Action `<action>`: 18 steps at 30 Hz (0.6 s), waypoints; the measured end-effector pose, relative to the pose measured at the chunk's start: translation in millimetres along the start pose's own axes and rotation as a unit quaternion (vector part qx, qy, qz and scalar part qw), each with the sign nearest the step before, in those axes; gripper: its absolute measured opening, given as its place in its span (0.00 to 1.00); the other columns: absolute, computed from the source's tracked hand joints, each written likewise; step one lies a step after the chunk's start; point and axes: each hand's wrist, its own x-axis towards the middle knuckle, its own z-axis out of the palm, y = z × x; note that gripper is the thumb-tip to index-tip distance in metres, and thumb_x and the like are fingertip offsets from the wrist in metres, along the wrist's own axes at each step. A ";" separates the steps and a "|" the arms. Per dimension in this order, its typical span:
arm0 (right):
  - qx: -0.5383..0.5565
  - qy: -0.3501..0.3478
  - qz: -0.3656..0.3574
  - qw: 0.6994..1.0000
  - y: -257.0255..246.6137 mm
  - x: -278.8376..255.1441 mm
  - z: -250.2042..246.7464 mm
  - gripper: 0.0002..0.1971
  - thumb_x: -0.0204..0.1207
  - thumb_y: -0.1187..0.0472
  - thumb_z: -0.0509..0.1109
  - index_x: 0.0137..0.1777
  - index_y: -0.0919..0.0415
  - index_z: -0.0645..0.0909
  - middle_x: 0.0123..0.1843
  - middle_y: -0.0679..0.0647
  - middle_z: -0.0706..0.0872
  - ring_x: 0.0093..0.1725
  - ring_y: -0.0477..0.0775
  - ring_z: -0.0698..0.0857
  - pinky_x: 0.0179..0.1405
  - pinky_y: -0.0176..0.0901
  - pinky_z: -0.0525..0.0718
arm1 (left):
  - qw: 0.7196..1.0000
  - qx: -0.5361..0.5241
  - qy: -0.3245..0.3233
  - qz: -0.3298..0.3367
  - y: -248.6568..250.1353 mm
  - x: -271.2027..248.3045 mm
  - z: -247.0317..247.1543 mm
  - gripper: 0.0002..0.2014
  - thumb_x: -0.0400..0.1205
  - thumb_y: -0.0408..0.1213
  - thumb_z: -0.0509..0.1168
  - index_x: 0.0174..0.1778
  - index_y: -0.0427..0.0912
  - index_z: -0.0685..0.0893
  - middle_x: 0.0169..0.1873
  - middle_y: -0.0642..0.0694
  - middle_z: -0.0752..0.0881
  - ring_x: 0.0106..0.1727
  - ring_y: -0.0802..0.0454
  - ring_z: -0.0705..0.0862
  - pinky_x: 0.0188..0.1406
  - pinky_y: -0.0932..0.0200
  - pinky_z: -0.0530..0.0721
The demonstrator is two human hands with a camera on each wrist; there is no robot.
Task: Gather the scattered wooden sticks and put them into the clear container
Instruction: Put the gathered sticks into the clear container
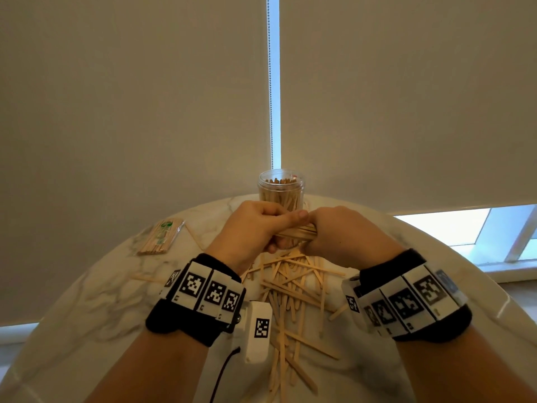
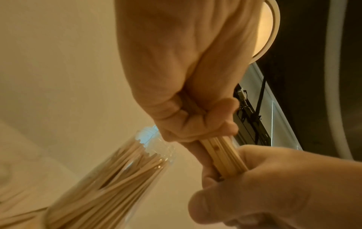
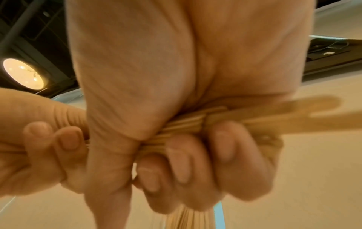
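A bundle of flat wooden sticks (image 1: 296,232) lies level between my two hands, above the table. My left hand (image 1: 255,225) grips its left end (image 2: 223,156), fingers curled round it. My right hand (image 1: 340,231) grips its right end (image 3: 186,125), and a few stick ends jut past the fingers. The clear container (image 1: 281,190) stands upright just behind the hands, holding many sticks (image 2: 109,182). Many loose sticks (image 1: 290,289) lie scattered on the marble table between my wrists.
A wrapped pack of sticks (image 1: 161,237) lies at the table's back left, with a single stick (image 1: 195,237) beside it. The round marble table (image 1: 96,301) ends close behind the container, against a roller blind (image 1: 130,112) and its bead chain (image 1: 271,82).
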 end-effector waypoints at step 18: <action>0.120 0.100 -0.034 0.987 2.6 -7.3 -18.1 0.18 0.67 0.46 0.83 0.33 0.39 0.72 0.30 0.39 0.80 0.30 0.36 0.78 0.27 0.29 0.66 | 0.985 -0.133 0.100 -0.043 3.1 5.5 -1.9 0.13 0.85 0.43 0.67 0.48 0.35 0.89 0.32 0.43 0.87 0.25 0.54 0.81 0.20 0.65 0.80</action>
